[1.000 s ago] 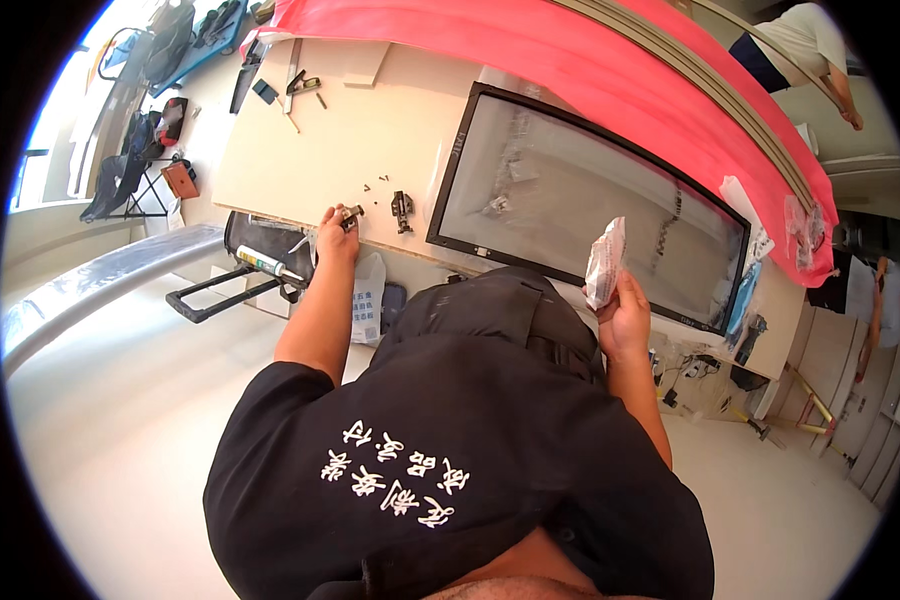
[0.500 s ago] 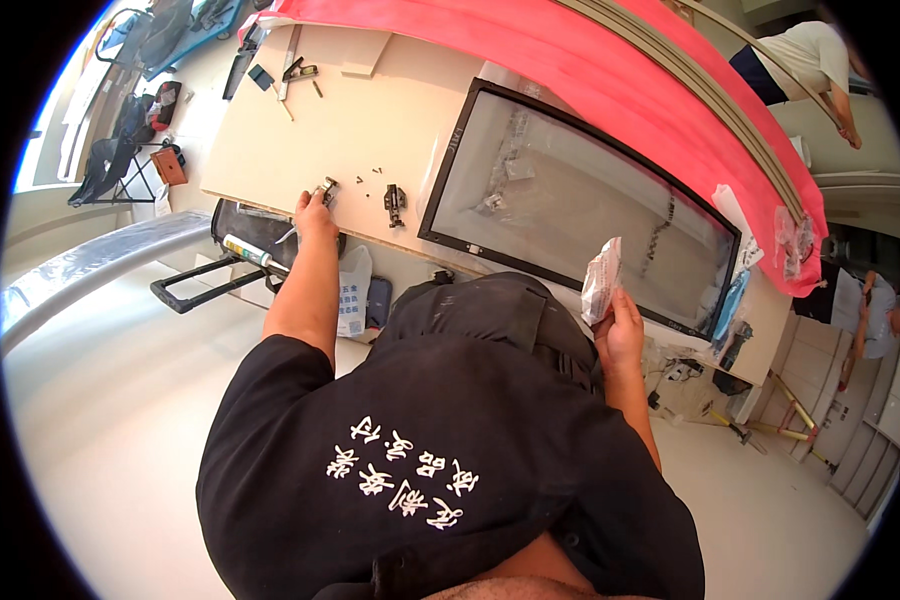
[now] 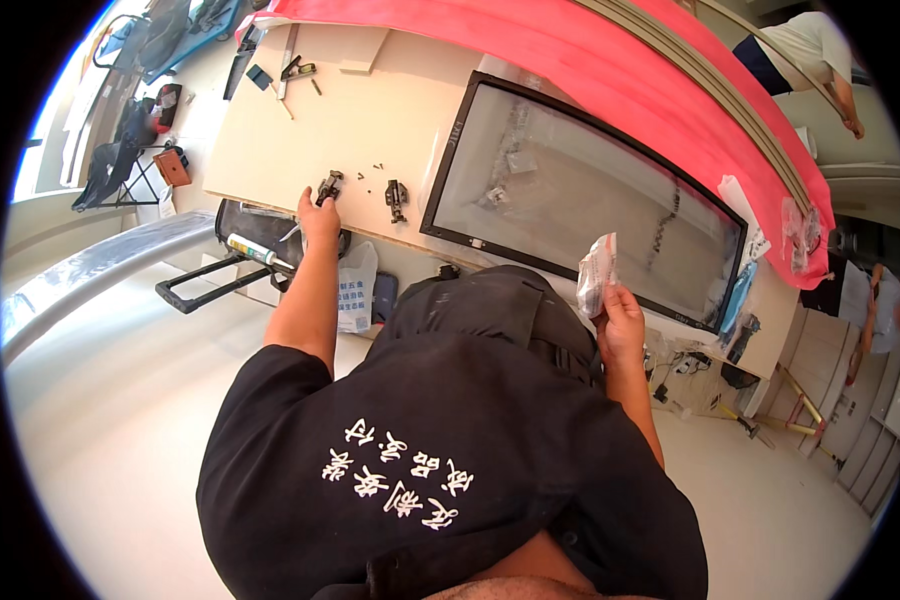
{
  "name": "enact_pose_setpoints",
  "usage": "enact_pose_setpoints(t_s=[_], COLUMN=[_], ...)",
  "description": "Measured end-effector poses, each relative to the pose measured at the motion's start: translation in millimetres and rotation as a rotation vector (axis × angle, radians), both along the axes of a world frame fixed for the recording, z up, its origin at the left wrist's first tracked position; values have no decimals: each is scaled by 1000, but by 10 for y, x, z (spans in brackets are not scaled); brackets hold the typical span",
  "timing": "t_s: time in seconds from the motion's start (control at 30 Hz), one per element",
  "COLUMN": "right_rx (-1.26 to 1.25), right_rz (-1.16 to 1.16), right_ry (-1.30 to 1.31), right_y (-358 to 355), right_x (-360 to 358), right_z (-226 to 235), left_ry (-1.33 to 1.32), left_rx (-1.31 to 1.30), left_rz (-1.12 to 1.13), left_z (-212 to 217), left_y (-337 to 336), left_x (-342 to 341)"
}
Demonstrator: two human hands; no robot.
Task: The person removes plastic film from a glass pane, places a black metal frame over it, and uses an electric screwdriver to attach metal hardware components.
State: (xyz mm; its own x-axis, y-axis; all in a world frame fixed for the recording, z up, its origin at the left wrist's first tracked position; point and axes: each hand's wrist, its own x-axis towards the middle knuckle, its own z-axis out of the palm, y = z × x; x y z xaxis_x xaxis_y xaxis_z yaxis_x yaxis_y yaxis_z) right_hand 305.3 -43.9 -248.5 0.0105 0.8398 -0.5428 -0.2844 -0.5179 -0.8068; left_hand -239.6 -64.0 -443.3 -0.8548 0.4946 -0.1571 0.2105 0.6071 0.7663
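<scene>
My left hand [image 3: 319,217] is at the near edge of the pale board, its finger and thumb on either side of the near end of a dark metal hinge [image 3: 330,186]. A second hinge [image 3: 397,201] of similar look lies to its right, with a few small screws [image 3: 370,178] between the two. My right hand [image 3: 623,322] is closed round the lower end of a clear, crumpled plastic packet [image 3: 597,276] with a printed label, held up over the near edge of a black-framed glass panel [image 3: 460,150]. What the packet contains cannot be made out.
Tools [image 3: 295,70] lie at the far left of the board [image 3: 240,150]. Pink sheeting [image 3: 490,35] and long metal profiles [image 3: 710,85] run along the far side. Below the left edge are a sealant tube [image 3: 253,250] and a black handle frame [image 3: 185,300]. Two other people stand at the right.
The hinge at my left hand now shows more fully, lying lengthwise ahead of my fingers. My right hand and the packet have shifted only slightly.
</scene>
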Motion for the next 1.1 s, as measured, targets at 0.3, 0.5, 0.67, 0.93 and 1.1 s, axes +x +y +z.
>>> enact_pose_setpoints(t_s=[0.3,0.5,0.67,0.93,1.1], right_rx=[124,-141,-246,-368,-411], right_rz=[-150,207,349,88,176], right_ry=[-285,-648,-864,-975,-663], right_y=[-160,-645,-1214,-1787,-1239], right_x=[248,1138,1804,2432,1822], right_z=[-330,-853,-1160,-1575,-1235], left_ry=[-104,-299,-312,-486,-567], left_rx=[133,-38,-102,-415,-410], left_rz=[-206,-374,-374,-474,-429], left_z=[-153,-108,-129,-39,-2], left_y=[33,20,-18,169,290], left_x=[415,773,891,889,920])
